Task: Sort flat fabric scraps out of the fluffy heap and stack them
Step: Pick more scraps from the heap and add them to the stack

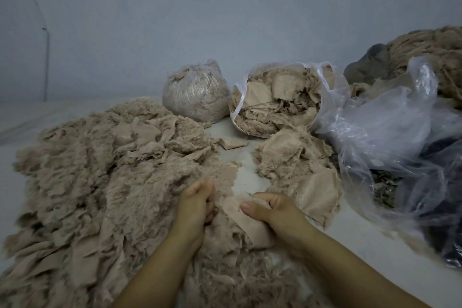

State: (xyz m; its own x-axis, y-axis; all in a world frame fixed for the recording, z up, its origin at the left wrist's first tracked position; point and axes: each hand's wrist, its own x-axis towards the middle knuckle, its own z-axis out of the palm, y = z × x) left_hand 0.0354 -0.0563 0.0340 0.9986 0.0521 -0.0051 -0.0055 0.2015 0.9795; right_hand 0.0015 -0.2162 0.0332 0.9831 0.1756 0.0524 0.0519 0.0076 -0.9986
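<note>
Head view, landmark: the fluffy heap (100,182), spread wide on the floor (250,165) so scraps show among the fleece.
Left hand (197,205): your fingers curl into the heap's right edge, gripping fluff, likely pinning it down.
Right hand (270,210): just right of the heap, you pinch a flat scrap (250,225) under your thumb to draw it free.
Stack (297,165): right of the heap, apart from it, flat pieces lie piled to keep them separate.
Open bag (277,100): beyond the heap, mouth facing you, full of scraps.
Tied bag (195,92): behind the heap, closed.
</note>
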